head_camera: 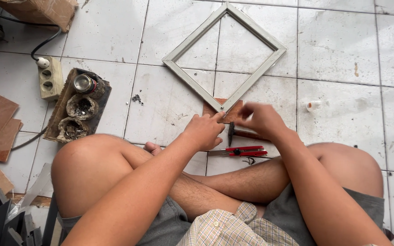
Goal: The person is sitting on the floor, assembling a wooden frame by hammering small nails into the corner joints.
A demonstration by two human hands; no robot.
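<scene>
Grey-white frame (225, 57) lies flat on the floor tiles (343, 45), near corner on a small brown wood block (233, 114). My left hand (204, 131) is curled, knuckles up, fingertips pressing that corner. Right hand (261, 119) pinched narrow just beside it; can't tell what it's holding, too blurred. Both forearms reach fwd over crossed legs. Hammer (231, 132) half hidden under right hand; red cutter (240, 151) near it.

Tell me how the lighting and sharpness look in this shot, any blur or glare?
Head view: soft, even daylight, only faint shadows on the white tile floor; no strong glare. The frame and left hand are sharp; the right hand is slightly motion-blurred at its fingertips. Tile lines bow mildly toward the edges.
</scene>
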